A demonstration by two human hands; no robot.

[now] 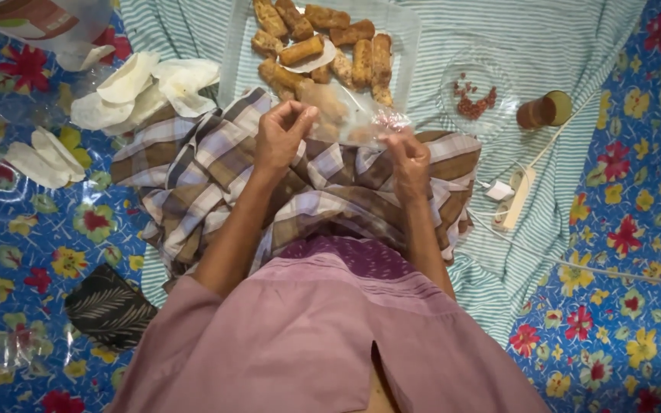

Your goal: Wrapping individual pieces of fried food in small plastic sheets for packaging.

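The left hand (281, 138) and the right hand (409, 157) hold a clear plastic bag (346, 115) between them, above a brown and white checked cloth (208, 176) that covers the person's lap. The left grip is closed, fingertips pinched on the bag's left end at about 9 o'clock of the bag; the right grip is closed on its twisted right end at about 3 o'clock. Inside the bag sit pale fried pieces, too blurred to name more closely. At 12 o'clock of the hands, just beyond the bag, a clear tray (399, 30) carries browned fried rolls (323, 46). At 2 o'clock lies a clear plate (491, 73) with red chilli bits, and beside it an amber glass (545, 109). At 10 o'clock lie white wrappers (147, 88). A white power strip (516, 199) lies at 3 o'clock on the striped cloth (552, 46)
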